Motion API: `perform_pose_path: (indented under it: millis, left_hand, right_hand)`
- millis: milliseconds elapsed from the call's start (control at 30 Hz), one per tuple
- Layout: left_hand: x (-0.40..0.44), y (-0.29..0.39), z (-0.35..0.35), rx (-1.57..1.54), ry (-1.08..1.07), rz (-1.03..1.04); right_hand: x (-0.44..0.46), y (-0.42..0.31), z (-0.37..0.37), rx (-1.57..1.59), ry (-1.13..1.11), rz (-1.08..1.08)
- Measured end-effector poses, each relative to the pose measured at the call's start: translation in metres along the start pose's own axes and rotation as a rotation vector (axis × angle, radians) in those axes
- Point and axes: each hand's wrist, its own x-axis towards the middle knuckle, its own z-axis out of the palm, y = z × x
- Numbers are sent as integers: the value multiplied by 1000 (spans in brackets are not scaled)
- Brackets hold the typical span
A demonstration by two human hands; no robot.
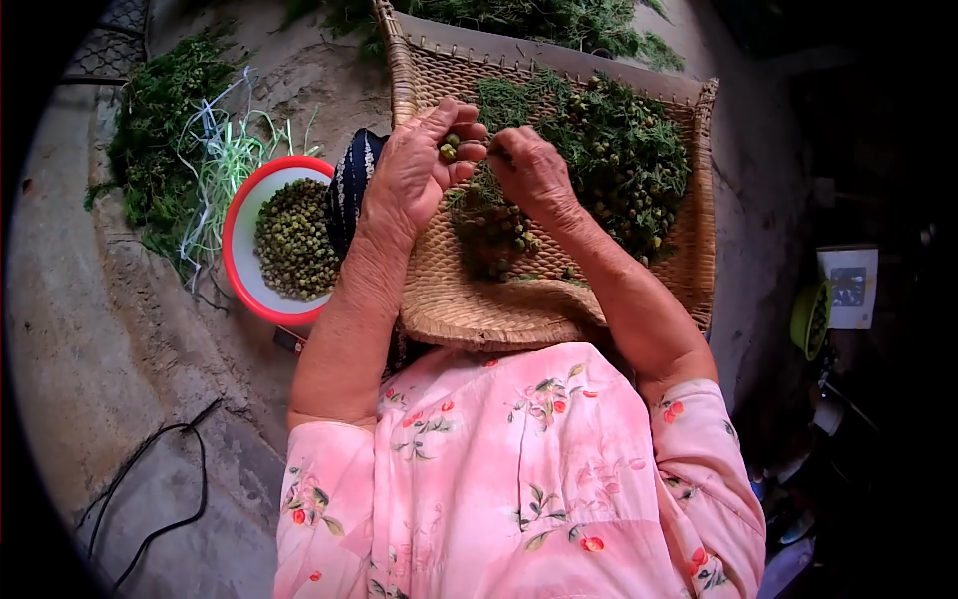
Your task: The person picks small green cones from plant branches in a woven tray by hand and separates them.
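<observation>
Cupped palm up, my left hand (411,168) holds several small round green cones (449,150) near its curled fingers. Beside its fingertips, my right hand (536,176) is closed in a pinch; what it grips, if anything, is hidden. Both hands are over a woven wicker tray (444,285) in front of my body. Feathery green sprigs with cones (624,140) cover the tray's middle and right side. To the left, a white bowl with a red rim (233,262) holds many loose green cones (294,240).
Cut greenery (165,130) lies on the concrete floor at left, next to pale plastic strips (222,165). More greenery (559,25) is beyond the tray. A black cable (200,459) curves across the floor at lower left. A green basket (810,319) stands at far right.
</observation>
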Motion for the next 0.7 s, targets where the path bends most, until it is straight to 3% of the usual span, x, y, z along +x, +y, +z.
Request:
perform_pose_path:
  millis: [133, 167, 267, 300, 433, 500, 700]
  left_hand:
    - [0, -1, 4, 71, 12, -19]
    - [0, -1, 5, 88, 11, -39]
    - [0, -3, 8, -42, 13, -58]
    - [0, -3, 8, -41, 12, -60]
    - [-3, 1, 5, 18, 9, -85]
    - [-4, 3, 5, 51, 7, -75]
    - [-3, 3, 4, 63, 19, -80]
  right_hand:
    - [12, -11, -33, 193, 214, -65]
    - [12, -17, -39, 192, 214, -63]
    - [11, -35, -46, 800, 59, -39]
    - [11, -30, -46, 800, 60, -36]
    - [7, 3, -39, 426, 95, 36]
    - [3, 17, -29, -52, -255, 118]
    - [-15, 19, -10, -186, -258, -12]
